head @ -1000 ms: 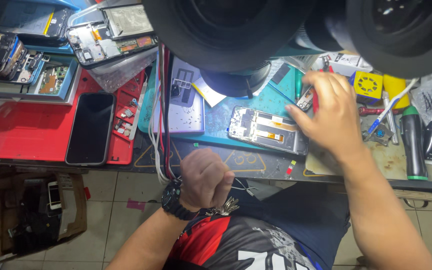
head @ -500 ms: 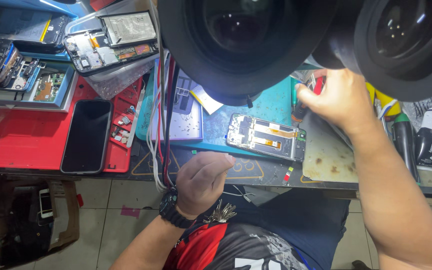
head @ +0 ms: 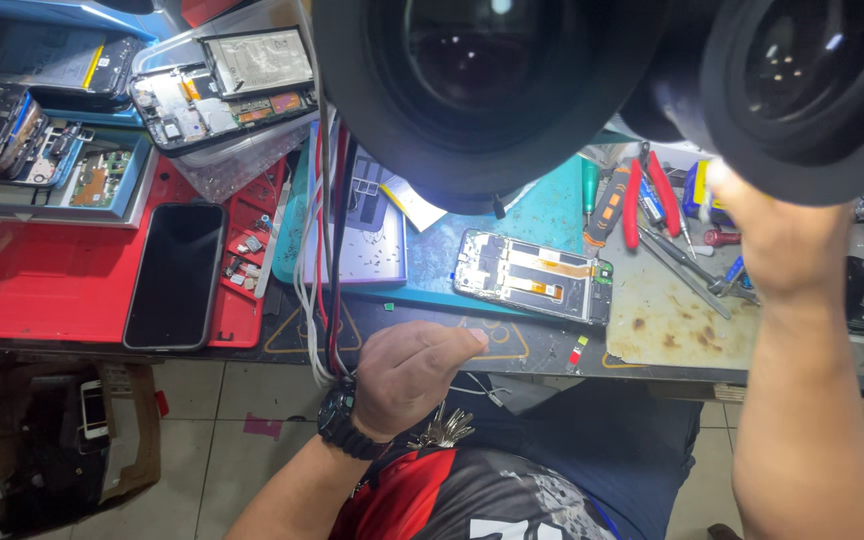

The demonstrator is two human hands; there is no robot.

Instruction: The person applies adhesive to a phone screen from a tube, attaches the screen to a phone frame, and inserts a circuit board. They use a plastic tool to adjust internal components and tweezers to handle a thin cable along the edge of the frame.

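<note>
I am seeing a black phone [head: 174,275] lying on the red tray [head: 22,290]. My left hand [head: 407,375] is resting curled shut, holding nothing, at the desk [head: 512,350] edge below the opened phone frame [head: 534,275]. My right hand [head: 777,240] is reaching over the red pliers [head: 652,195]; I cannot tell its grip.

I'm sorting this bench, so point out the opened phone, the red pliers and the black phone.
opened phone [head: 532,277], head view, middle of its frame
red pliers [head: 649,195], head view, between its handles
black phone [head: 175,275], head view, centre of its screen

view: head, single | faces: straight down onto surface [head: 512,345] | range: near, eyepieces [head: 492,90] block top | left grip [head: 407,375] low-centre, right grip [head: 777,240] right
</note>
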